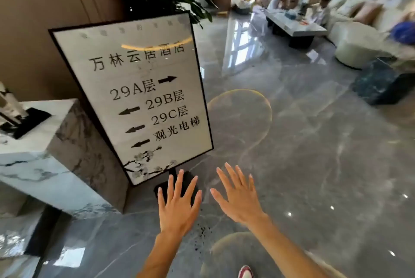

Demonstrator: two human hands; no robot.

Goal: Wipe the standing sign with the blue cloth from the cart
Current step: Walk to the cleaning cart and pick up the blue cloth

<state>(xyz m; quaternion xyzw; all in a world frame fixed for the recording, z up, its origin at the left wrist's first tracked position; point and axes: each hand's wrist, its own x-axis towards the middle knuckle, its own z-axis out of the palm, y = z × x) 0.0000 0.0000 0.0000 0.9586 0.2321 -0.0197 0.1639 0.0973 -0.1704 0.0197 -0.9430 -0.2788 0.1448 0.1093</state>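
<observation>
At the far left a marble desk is seen, and just beside its right end the standing sign is set upright on the floor, its long axis running top to bottom with a slight tilt and its printed face turned toward the camera. Its dark base is partly covered by the left hand, which is held flat, fingers spread and empty, below the sign's lower edge. To the right the right hand is likewise spread and empty, over bare floor. The sign lies up and to the left of both hands, the left one being nearer. Neither a blue cloth nor a cart can be made out; by this judgement the cloth has yet to be fetched.
</observation>
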